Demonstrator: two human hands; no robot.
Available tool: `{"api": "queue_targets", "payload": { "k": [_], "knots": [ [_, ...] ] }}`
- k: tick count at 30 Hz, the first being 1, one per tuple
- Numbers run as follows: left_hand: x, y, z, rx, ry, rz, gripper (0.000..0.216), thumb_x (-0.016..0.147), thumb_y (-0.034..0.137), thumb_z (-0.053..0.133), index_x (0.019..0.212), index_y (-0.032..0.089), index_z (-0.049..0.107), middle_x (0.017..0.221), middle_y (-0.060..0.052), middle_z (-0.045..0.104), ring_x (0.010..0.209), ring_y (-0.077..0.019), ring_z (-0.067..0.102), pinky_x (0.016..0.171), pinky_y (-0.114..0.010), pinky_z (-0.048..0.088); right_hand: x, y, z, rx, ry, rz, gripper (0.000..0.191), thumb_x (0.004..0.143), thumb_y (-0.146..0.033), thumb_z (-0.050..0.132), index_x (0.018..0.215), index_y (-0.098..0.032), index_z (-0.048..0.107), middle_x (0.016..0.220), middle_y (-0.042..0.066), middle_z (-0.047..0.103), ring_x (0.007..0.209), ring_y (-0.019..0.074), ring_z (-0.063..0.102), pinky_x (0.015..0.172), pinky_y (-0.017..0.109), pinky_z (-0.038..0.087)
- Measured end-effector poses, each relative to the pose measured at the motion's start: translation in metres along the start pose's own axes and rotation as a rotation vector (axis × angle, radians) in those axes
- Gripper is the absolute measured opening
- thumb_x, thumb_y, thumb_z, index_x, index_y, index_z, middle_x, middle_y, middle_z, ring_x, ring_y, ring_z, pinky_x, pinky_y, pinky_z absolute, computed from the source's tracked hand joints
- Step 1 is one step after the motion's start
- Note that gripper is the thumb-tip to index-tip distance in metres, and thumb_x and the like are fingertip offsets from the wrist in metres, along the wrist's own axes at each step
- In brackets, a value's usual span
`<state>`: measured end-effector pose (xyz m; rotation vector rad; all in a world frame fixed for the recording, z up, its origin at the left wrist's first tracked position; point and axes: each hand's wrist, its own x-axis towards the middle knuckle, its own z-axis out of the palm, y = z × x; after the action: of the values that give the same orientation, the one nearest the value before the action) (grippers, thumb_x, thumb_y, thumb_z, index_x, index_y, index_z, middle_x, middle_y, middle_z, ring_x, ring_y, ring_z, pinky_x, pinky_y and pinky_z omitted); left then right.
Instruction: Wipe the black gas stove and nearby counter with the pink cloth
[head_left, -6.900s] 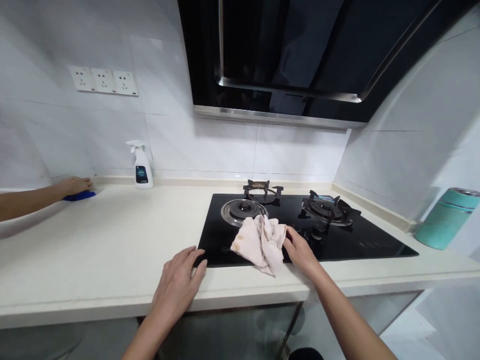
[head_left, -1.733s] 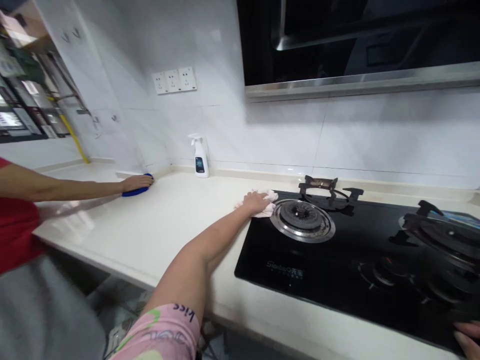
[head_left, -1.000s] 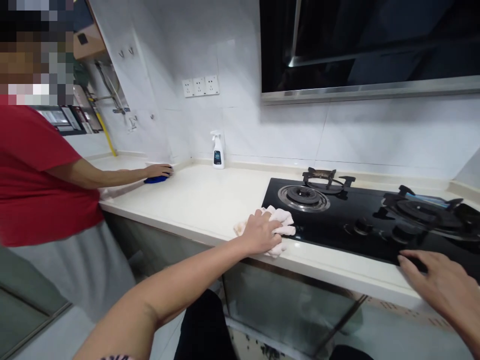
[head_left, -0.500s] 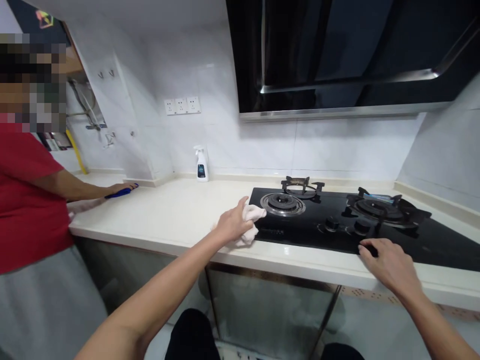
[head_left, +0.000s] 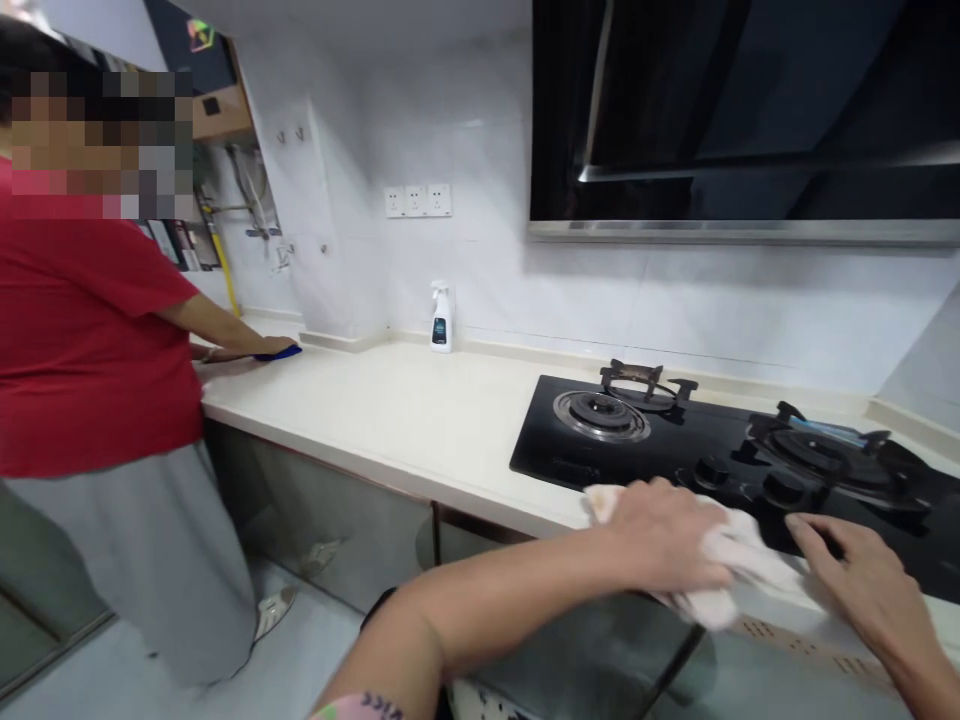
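1. Clearly, the left hand [head_left: 664,535] has its grip closed over a crumpled whitish-pink cloth [head_left: 739,555].
2. That cloth lies along the front edge of the black glass gas cooktop [head_left: 544,440] and the pale surface [head_left: 420,410], one end near the right hand [head_left: 870,585].
3. I see the right hand at the same edge, grip loose, thumb and fingers parted.
4. Just behind the left burner [head_left: 600,413] stands a pan support [head_left: 649,388].
5. Farther left, a co-worker [head_left: 90,310] in red touches a blue cloth [head_left: 280,353]; a white spray bottle [head_left: 441,318] stands upright near the wall [head_left: 487,280].
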<state>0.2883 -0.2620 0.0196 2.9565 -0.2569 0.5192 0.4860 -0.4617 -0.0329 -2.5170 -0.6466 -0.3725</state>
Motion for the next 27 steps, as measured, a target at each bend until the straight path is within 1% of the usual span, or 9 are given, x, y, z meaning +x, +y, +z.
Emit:
{"api": "queue_targets", "payload": {
  "k": [2, 4, 6, 8, 11, 15, 17, 23, 27],
  "knots": [
    [0.015, 0.021, 0.027, 0.009, 0.006, 0.081, 0.053, 0.086, 0.064, 0.059, 0.127, 0.031, 0.062, 0.12, -0.007, 0.07, 0.111, -0.0323, 0.06, 0.092, -0.047, 0.046, 0.003, 0.003, 0.0, -0.016, -0.017, 0.011, 0.063, 0.09, -0.068, 0.028, 0.1, -0.026, 0.074, 0.127, 0.016, 0.068, 0.121, 0.0404, 0.061, 0.092, 0.052, 0.051],
    [0.02, 0.036, 0.045, 0.053, 0.028, 0.081, 0.05, 0.087, 0.064, 0.061, 0.128, 0.035, 0.063, 0.129, -0.006, 0.067, 0.123, -0.0363, 0.054, 0.097, -0.053, 0.041, 0.003, 0.006, 0.0, -0.055, -0.046, 0.005, 0.061, 0.089, -0.067, 0.028, 0.099, -0.026, 0.074, 0.126, 0.016, 0.068, 0.115, 0.0416, 0.064, 0.091, 0.053, 0.052],
    [0.013, 0.04, 0.049, 0.073, 0.042, 0.068, 0.05, 0.088, 0.063, 0.06, 0.13, 0.036, 0.061, 0.134, -0.006, 0.064, 0.127, -0.0367, 0.05, 0.098, -0.053, 0.039, 0.002, 0.007, -0.001, -0.086, -0.057, -0.006, 0.058, 0.089, -0.065, 0.03, 0.099, -0.027, 0.073, 0.127, 0.016, 0.068, 0.115, 0.0416, 0.064, 0.09, 0.052, 0.052],
    [-0.003, 0.033, 0.039, 0.07, 0.041, 0.063, 0.051, 0.09, 0.062, 0.059, 0.132, 0.033, 0.06, 0.133, -0.007, 0.063, 0.123, -0.0347, 0.051, 0.095, -0.05, 0.041, 0.001, 0.008, -0.002, -0.102, -0.06, -0.013, 0.054, 0.089, -0.063, 0.033, 0.1, -0.029, 0.073, 0.128, 0.015, 0.068, 0.116, 0.0409, 0.064, 0.089, 0.051, 0.052],
    [-0.034, 0.007, 0.015, 0.09, 0.038, 0.039, 0.051, 0.089, 0.061, 0.061, 0.129, 0.028, 0.061, 0.129, -0.009, 0.065, 0.116, -0.0331, 0.053, 0.088, -0.046, 0.044, 0.0, 0.007, -0.004, -0.105, -0.069, -0.022, 0.049, 0.087, -0.061, 0.038, 0.101, -0.03, 0.074, 0.128, 0.014, 0.068, 0.116, 0.0397, 0.065, 0.087, 0.05, 0.053],
    [-0.085, -0.038, -0.013, 0.166, 0.097, -0.025, 0.053, 0.086, 0.054, 0.066, 0.13, 0.026, 0.06, 0.129, -0.01, 0.065, 0.116, -0.0325, 0.054, 0.086, -0.043, 0.046, 0.0, 0.004, -0.006, -0.097, -0.059, -0.003, 0.047, 0.087, -0.06, 0.04, 0.096, -0.031, 0.075, 0.124, 0.013, 0.071, 0.114, 0.0394, 0.066, 0.087, 0.05, 0.052],
    [-0.113, -0.061, -0.023, 0.199, 0.106, -0.083, 0.052, 0.085, 0.051, 0.067, 0.13, 0.027, 0.061, 0.13, -0.009, 0.065, 0.117, -0.0322, 0.054, 0.087, -0.043, 0.046, 0.0, 0.002, -0.006, -0.088, -0.047, 0.003, 0.048, 0.087, -0.06, 0.039, 0.095, -0.031, 0.076, 0.124, 0.014, 0.07, 0.114, 0.0397, 0.066, 0.088, 0.051, 0.052],
    [-0.193, -0.131, -0.055, 0.29, 0.099, -0.243, 0.062, 0.08, 0.059, 0.072, 0.134, 0.029, 0.062, 0.138, -0.01, 0.063, 0.123, -0.0347, 0.054, 0.096, -0.046, 0.044, -0.003, -0.001, -0.009, -0.09, -0.066, 0.0, 0.054, 0.089, -0.061, 0.035, 0.102, -0.026, 0.075, 0.132, 0.016, 0.067, 0.119, 0.0401, 0.062, 0.089, 0.05, 0.051],
    [-0.24, -0.174, -0.08, 0.335, 0.048, -0.431, 0.068, 0.072, 0.049, 0.081, 0.134, 0.029, 0.062, 0.143, -0.01, 0.059, 0.128, -0.0362, 0.051, 0.102, -0.046, 0.041, -0.004, -0.001, -0.009, -0.085, -0.054, -0.007, 0.052, 0.088, -0.06, 0.037, 0.101, -0.026, 0.075, 0.128, 0.016, 0.068, 0.116, 0.0392, 0.064, 0.086, 0.049, 0.051]
  ]
}}
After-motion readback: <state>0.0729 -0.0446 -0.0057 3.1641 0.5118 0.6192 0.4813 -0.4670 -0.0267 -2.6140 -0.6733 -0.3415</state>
